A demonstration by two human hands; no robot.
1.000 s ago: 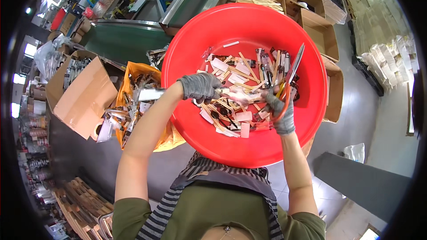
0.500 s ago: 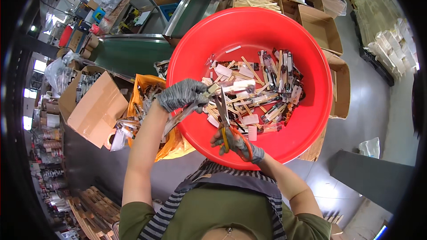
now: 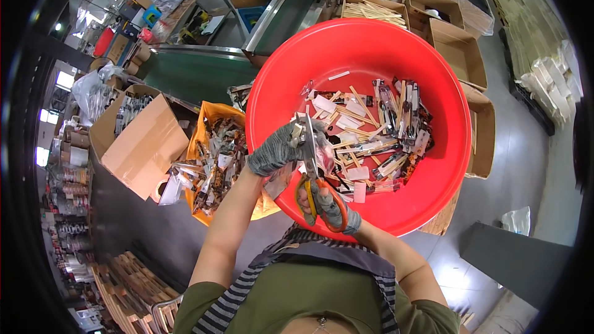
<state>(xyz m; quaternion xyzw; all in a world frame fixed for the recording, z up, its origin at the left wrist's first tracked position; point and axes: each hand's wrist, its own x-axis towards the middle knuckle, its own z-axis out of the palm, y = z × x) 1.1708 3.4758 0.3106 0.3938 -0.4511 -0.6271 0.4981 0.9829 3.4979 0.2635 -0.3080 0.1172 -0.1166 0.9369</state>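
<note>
My left hand [image 3: 275,149], in a grey knit glove, is closed on a clear plastic packet [image 3: 281,180] over the near left part of a big red tub [image 3: 442,148]. My right hand [image 3: 334,205], gloved with its fingertips bare, grips scissors [image 3: 311,154] by their orange and yellow handles. Their blades point away from me, against the packet beside my left fingers; whether they are parted is hard to see. Wooden sticks [image 3: 365,106], white paper slips [image 3: 357,173] and dark-printed clear packets [image 3: 405,108] lie loose in the tub.
Left of the tub sits an orange bag [image 3: 213,111] full of similar packets, next to an open cardboard box [image 3: 145,148]. A green conveyor belt [image 3: 185,74] runs behind. More cardboard boxes [image 3: 458,52] stand at the right, one box of sticks [image 3: 374,13] beyond the tub.
My left hand has drawn the packet closer and turned it. The scissors have risen beside it and their blades look closer together. The whole view has shifted slightly.
</note>
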